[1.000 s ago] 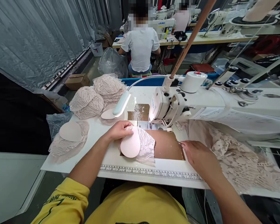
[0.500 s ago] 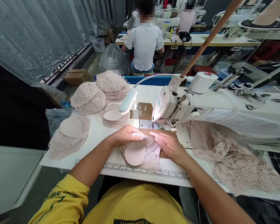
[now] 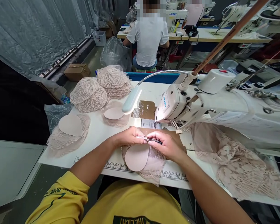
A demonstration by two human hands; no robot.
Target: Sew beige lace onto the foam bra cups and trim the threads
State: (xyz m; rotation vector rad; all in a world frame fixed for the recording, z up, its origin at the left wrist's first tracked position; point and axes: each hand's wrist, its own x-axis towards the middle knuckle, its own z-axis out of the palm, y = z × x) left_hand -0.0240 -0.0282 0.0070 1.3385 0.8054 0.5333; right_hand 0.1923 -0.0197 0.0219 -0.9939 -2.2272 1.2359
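In front of the sewing machine [image 3: 170, 104], my left hand [image 3: 130, 136] pinches the upper edge of a beige lace piece [image 3: 156, 161]. A smooth oval cup pad [image 3: 137, 158] lies on this lace, below my fingers. My right hand [image 3: 169, 144] meets the left at the pinched edge, its fingers closed on a slim dark-handled metal tool [image 3: 156, 141]. The tool's metal end points left at the lace edge; its exact kind is unclear. Both hands are just on the near side of the needle area, and the lace hangs toward the table's front edge.
Stacks of lace cups [image 3: 88, 95] stand at the back left. Another lace piece with a pad [image 3: 70, 125] lies left, and one [image 3: 114, 114] behind my left hand. A lamp [image 3: 132, 99] overhangs the table. Gathered lace [image 3: 245, 165] lies right. A person [image 3: 148, 40] sits ahead.
The slim dark tool now shows in my right hand, against the lace edge. My hands have come closer together, and the lace and pad have shifted slightly right and nearer. The view has moved a little.
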